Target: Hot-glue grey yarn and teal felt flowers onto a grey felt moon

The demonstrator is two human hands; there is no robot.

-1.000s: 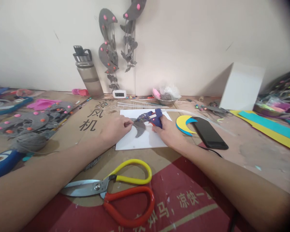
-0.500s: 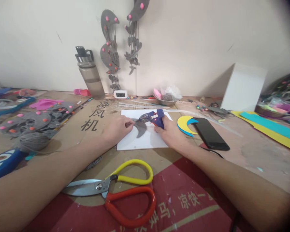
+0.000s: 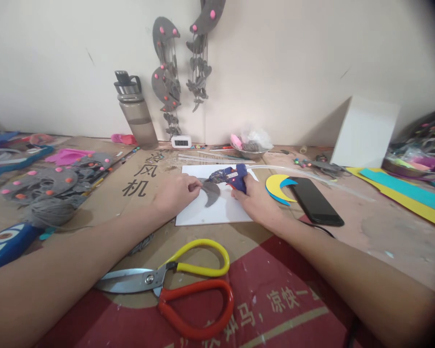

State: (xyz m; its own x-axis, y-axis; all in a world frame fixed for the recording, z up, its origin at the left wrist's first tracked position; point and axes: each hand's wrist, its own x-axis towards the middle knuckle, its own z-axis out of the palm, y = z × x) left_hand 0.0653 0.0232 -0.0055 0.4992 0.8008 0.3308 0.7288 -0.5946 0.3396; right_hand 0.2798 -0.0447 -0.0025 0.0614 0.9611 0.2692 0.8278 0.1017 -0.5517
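One grey crescent (image 3: pixel 212 194) lies on the white board (image 3: pixel 217 217), seemingly pinched by the closed left hand (image 3: pixel 177 194), while the right hand (image 3: pixel 256 197) wraps around the glue gun (image 3: pixel 238 177), so this work appears begun but not finished.

Compared with a second ago, the free end of the clear rod (image 3: pixel 286 168) behind the glue gun (image 3: pixel 239 177) reaches farther right across the table (image 3: pixel 380 237), while the head view has shifted slightly, setting everything a little rightward.
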